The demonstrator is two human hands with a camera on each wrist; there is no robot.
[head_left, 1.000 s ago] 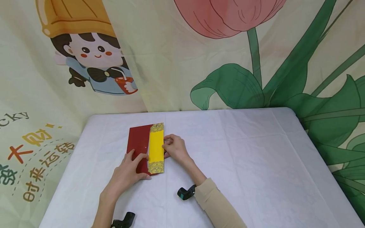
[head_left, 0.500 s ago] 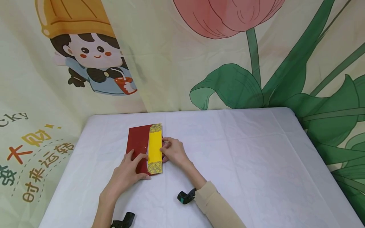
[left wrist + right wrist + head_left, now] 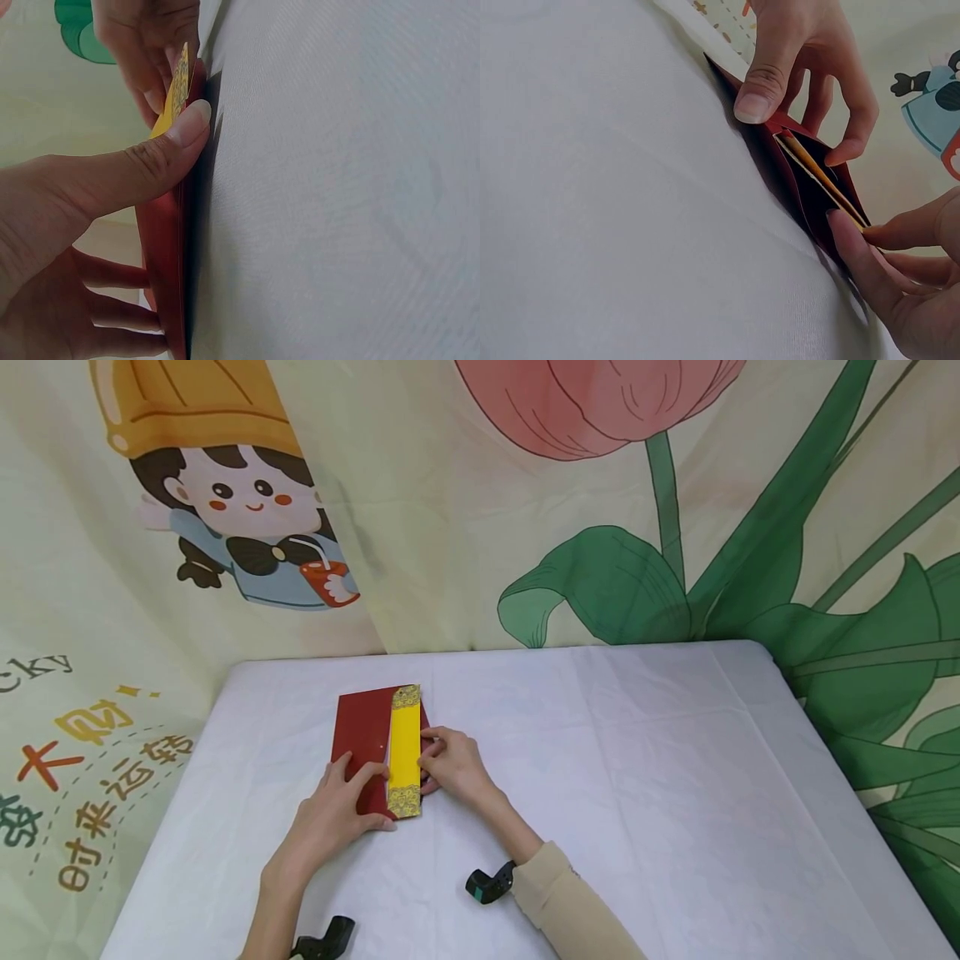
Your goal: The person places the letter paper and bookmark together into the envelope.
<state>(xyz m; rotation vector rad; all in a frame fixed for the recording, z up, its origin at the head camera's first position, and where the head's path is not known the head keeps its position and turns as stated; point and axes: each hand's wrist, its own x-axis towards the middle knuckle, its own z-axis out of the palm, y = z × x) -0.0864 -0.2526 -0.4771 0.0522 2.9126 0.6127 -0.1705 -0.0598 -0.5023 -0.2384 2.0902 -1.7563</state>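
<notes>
A dark red paper sleeve (image 3: 362, 720) lies on the white-covered table, its mouth spread apart in the right wrist view. A yellow card (image 3: 405, 746) with gold patterned ends stands partly inside that mouth; its inner edge is hidden there. My left hand (image 3: 333, 807) holds the sleeve, with the thumb (image 3: 189, 124) on the near edge and bent fingers on the top face. In the right wrist view the left index finger touches the upper lip of the mouth. My right hand (image 3: 459, 766) pinches the card's right edge between thumb and index finger.
The white tablecloth (image 3: 637, 793) spreads to the right of the hands. A printed curtain (image 3: 435, 510) hangs behind the table. Black wrist cameras (image 3: 491, 882) are worn on both wrists, close over the cloth.
My right hand has moved slightly left with the yellow card, which shows narrower now. A strip of red has come into sight at the card's right edge. The left hand keeps its place.
</notes>
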